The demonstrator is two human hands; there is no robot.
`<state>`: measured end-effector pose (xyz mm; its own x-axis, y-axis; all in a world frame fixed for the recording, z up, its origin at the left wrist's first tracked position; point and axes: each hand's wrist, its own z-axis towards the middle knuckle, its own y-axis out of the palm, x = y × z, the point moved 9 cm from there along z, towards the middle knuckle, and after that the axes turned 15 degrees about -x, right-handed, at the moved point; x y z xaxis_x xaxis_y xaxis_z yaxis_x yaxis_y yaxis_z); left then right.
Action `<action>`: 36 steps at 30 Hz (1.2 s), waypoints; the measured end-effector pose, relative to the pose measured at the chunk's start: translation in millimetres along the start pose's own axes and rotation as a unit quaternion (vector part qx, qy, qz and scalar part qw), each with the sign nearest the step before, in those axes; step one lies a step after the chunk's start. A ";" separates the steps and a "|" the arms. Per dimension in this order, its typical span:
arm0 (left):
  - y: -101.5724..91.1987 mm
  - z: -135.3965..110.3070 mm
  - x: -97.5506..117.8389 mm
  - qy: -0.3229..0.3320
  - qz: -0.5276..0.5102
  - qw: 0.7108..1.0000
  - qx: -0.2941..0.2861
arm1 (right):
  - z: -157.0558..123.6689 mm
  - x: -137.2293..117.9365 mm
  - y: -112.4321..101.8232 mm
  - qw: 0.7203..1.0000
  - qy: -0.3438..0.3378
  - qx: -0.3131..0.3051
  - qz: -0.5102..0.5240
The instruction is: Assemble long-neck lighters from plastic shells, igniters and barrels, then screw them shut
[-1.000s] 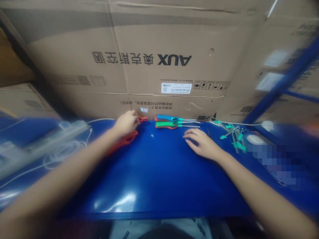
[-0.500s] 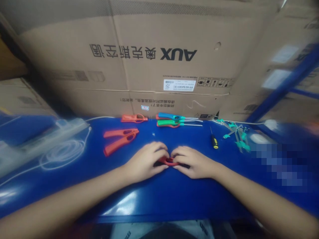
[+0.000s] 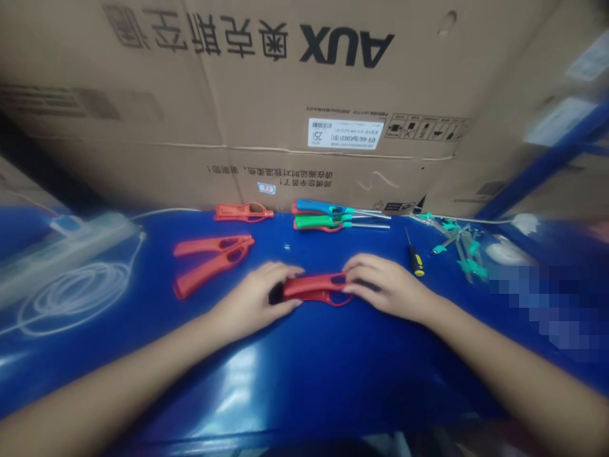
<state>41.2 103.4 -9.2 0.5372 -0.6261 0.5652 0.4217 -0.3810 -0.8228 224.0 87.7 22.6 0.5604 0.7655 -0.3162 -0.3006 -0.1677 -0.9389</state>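
In front of me, a red lighter casing [image 3: 314, 287] is held level just above or on the blue table, its looped trigger guard at the right. My left hand [image 3: 259, 293] is closed around its broad left end, thumb below and fingers above. The guard end is pinched by my right hand [image 3: 387, 284], which hides the tip. Farther left lie two more red casings [image 3: 209, 273] side by side, with an orange-red casing [image 3: 243, 212] behind them. Beyond the held casing are stacked long-nosed lighters, a blue one [image 3: 321, 207] and a green one [image 3: 318, 221], with metal tubes pointing right.
A black-and-yellow screwdriver [image 3: 417, 261] lies right of my right hand, near several teal-ended metal tubes [image 3: 469, 254]. At left are a power strip [image 3: 90, 244] and a coiled white cable [image 3: 76, 295]. A large cardboard box [image 3: 266, 114] walls off the table's back.
My hands have moved apart toward the casing's two ends, so more of its body shows between them. The camera view has tilted down and come closer.
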 end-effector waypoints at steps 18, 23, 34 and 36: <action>2.5 1.4 3.5 0.018 -0.003 1.000 0.015 | -3.2 -7.0 25.1 0.982 0.029 -0.184 -0.008; -4.4 -3.0 27.9 0.070 0.043 0.997 0.000 | -3.8 -7.5 11.2 0.989 0.032 -0.135 -0.056; 8.2 0.5 31.4 0.088 0.041 0.992 -0.082 | -0.5 -10.6 24.3 0.988 0.009 -0.149 -0.038; 8.1 1.5 30.9 0.085 0.043 0.992 -0.082 | 0.0 -9.3 23.2 0.989 0.014 -0.142 -0.035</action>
<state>62.4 82.0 1.7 0.4293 -0.7617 0.4853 0.2471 -0.4177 -0.8743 211.8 76.7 3.8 0.5951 0.7644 -0.2481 -0.0338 -0.2847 -0.9580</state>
